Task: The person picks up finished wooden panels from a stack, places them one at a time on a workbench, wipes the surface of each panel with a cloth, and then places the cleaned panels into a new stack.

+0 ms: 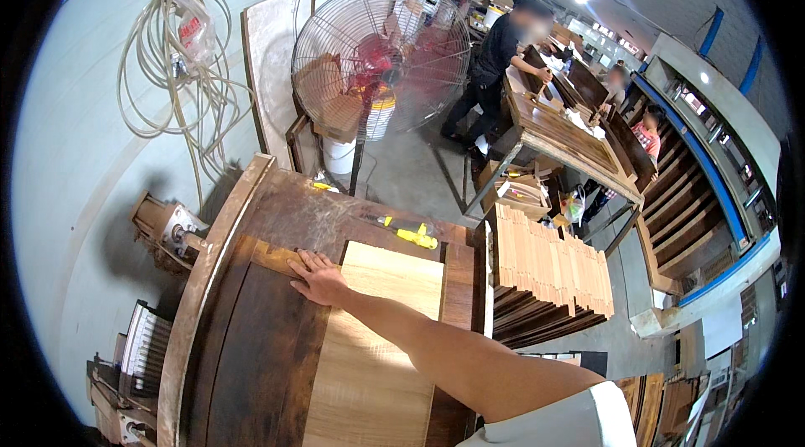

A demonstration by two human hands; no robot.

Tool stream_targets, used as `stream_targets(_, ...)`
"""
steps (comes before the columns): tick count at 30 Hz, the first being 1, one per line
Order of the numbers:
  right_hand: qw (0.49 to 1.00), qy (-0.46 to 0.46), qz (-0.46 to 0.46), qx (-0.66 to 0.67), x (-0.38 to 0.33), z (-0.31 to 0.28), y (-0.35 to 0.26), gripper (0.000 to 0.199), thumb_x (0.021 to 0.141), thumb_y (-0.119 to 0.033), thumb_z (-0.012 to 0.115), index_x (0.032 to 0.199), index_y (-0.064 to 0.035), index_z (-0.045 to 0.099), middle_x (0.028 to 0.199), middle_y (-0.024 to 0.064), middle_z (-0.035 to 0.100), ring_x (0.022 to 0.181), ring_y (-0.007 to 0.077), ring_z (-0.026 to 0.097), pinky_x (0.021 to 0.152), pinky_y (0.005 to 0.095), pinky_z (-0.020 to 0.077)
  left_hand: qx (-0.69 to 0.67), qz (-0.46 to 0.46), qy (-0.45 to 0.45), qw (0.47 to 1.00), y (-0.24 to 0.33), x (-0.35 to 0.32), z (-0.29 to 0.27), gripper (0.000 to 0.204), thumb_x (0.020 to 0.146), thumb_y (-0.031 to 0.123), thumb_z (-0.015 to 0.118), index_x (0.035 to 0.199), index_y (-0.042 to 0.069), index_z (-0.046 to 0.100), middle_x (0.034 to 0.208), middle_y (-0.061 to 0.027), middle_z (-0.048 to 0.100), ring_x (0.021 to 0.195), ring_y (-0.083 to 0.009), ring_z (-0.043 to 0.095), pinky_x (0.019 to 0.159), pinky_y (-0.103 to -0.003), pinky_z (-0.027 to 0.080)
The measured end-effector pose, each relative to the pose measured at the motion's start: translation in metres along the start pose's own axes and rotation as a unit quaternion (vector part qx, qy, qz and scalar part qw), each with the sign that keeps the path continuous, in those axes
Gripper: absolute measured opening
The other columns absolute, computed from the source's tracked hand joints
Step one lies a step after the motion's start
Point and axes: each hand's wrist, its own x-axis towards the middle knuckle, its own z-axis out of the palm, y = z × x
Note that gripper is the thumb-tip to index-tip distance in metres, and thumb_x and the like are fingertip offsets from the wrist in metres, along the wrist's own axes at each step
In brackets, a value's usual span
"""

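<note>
My right hand [320,279] reaches in from the lower right and lies palm down, fingers spread. Its fingers rest on a narrow brown wood strip [272,256] at the far end of a dark brown wood panel [260,338]. Beneath my wrist and forearm lies a long pale wood-grain board [369,363], alongside the dark panel. A yellow tool [417,236] with a dark part sits just past the pale board's far end. My left hand is out of view.
A raised wooden rail [214,279] borders the bench on the left. A large caged fan [381,61] stands beyond it. Stacked wood pieces [549,262] rise at the right. Farther back, a person [495,53] in dark clothes works at another table [579,141]. Coiled hose [180,70] hangs on the wall.
</note>
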Motion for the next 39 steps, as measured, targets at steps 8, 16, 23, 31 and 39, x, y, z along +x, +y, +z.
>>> stream_targets(8, 0.996, -0.075, 0.035, 0.023, -0.004, -0.007, 0.001, 0.053, 0.094, -0.047, 0.033, 0.14, -0.0229, 0.028, 0.146, 0.0129, 0.022, 0.131, 0.0357, 0.027, 0.108, 0.0432, 0.0231, -0.02, 0.01, -0.002, 1.0, 0.007, 0.002, -0.008, 0.056, 0.092, 0.052, 0.029, 0.123, 0.011, 0.052, 0.128, -0.0098, 0.049, 0.117, -0.03, 0.045, 0.098, -0.054, 0.025)
stream_targets(16, 0.993, -0.111, 0.044, 0.006, 0.0, -0.012, -0.002, 0.053, 0.095, -0.047, 0.03, 0.141, -0.0218, 0.024, 0.146, 0.0133, 0.02, 0.133, 0.031, 0.024, 0.108, 0.0422, 0.0231, -0.057, 0.026, 0.007, 0.998, 0.0, -0.002, 0.002, 0.056, 0.092, 0.052, 0.029, 0.124, 0.012, 0.05, 0.129, -0.0096, 0.048, 0.117, -0.0298, 0.045, 0.099, -0.053, 0.025)
stream_targets(23, 0.999, -0.036, 0.017, 0.031, -0.008, 0.004, 0.008, 0.053, 0.094, -0.045, 0.034, 0.14, -0.0204, 0.028, 0.145, 0.014, 0.022, 0.131, 0.0345, 0.026, 0.108, 0.0425, 0.0232, -0.083, 0.057, -0.003, 0.995, 0.011, 0.005, -0.001, 0.056, 0.092, 0.053, 0.029, 0.126, 0.012, 0.049, 0.13, -0.0094, 0.047, 0.117, -0.0297, 0.044, 0.099, -0.053, 0.025)
stream_targets(31, 0.993, -0.072, 0.046, 0.077, 0.003, -0.001, -0.01, 0.054, 0.091, -0.043, 0.041, 0.138, -0.0172, 0.032, 0.143, 0.0151, 0.026, 0.128, 0.0367, 0.03, 0.106, 0.0427, 0.0264, -0.071, 0.051, -0.008, 0.996, 0.0, 0.002, -0.008, 0.057, 0.092, 0.053, 0.029, 0.127, 0.012, 0.047, 0.131, -0.0091, 0.046, 0.118, -0.0295, 0.044, 0.1, -0.052, 0.026)
stream_targets(39, 0.996, -0.03, 0.065, 0.048, -0.012, -0.012, 0.017, 0.052, 0.09, -0.042, 0.044, 0.136, -0.0189, 0.037, 0.141, 0.0161, 0.031, 0.127, 0.0347, 0.032, 0.104, 0.0465, 0.0252, 0.122, -0.092, -0.087, 0.984, -0.038, -0.011, 0.042, 0.059, 0.092, 0.054, 0.027, 0.133, 0.014, 0.041, 0.136, -0.0067, 0.042, 0.121, -0.0274, 0.042, 0.102, -0.052, 0.023)
